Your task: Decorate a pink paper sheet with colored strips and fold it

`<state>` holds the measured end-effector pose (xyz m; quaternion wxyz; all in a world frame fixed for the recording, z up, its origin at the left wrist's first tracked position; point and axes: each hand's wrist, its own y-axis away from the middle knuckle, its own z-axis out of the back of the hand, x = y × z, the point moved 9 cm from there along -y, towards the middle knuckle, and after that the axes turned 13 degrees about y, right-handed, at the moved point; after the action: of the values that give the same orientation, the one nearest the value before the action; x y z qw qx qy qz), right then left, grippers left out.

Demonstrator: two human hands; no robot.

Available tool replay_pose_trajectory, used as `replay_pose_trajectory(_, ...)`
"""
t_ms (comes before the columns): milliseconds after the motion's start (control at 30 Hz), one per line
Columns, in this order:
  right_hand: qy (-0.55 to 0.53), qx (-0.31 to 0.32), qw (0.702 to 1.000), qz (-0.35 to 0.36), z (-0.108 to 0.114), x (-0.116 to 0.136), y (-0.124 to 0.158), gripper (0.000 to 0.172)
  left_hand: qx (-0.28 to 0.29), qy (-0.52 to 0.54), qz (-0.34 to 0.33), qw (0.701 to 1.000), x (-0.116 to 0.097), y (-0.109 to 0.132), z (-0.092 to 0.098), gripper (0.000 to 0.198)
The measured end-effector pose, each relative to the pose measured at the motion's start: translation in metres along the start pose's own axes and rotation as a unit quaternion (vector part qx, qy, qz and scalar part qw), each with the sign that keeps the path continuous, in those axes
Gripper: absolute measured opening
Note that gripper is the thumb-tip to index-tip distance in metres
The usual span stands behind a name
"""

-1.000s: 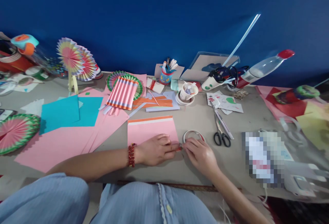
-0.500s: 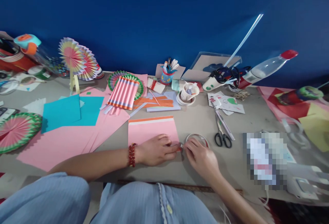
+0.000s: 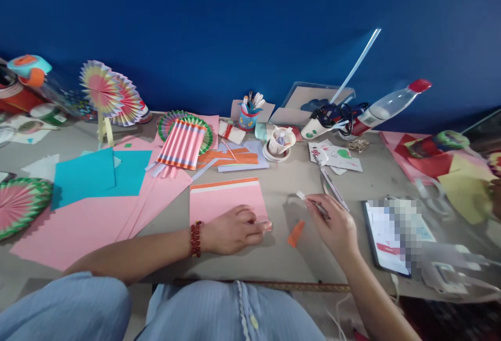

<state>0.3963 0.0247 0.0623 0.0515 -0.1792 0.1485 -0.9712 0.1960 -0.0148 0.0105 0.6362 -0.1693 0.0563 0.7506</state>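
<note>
Sheet (image 3: 225, 201): is lying flat on the table (image 3: 279, 182), pink, with an orange and a white band running along its far edge; its near right part is sitting under the left hand (image 3: 235, 230).
Left-hand fingers: are bending and lying close together; whether they are gripping anything, one cannot tell.
Bracelet (image 3: 195, 238): is circling the left wrist in dark red beads.
Right hand (image 3: 334, 223): is hanging to the right of the sheet, well apart from the left; thumb and fingers are closing narrowly on a pale piece (image 3: 300, 195), its tip pointing to the far left. Something grey is also showing among the fingers, too small to tell.
Scrap (image 3: 296, 234): is lying on the table between the hands, orange, touching neither.
Phone (image 3: 385, 260): is lying to the right of the right hand, partly pixelated.
Strips (image 3: 246, 157): are lying beyond the sheet, orange, in a loose bunch.
Pleated paper (image 3: 182, 143): is lying farther left, pink, overlapping a green-edged fan (image 3: 211, 143).
Cup (image 3: 278, 145): is standing beyond the sheet to the right, holding pale bits.
</note>
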Motion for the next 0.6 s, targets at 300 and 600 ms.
replay_pose_trajectory(300,-0.033,-0.028,0.996,-0.080,-0.024,-0.020,-0.017,0.029,0.001,0.090,0.026,0.996,0.012,-0.002,0.008,0.037)
replay_pose_trajectory(600,0.010,-0.036,0.995,-0.088,-0.035,-0.036,-0.023,0.051,-0.014,0.106,0.015,0.994,0.010,0.008,0.027,0.037)
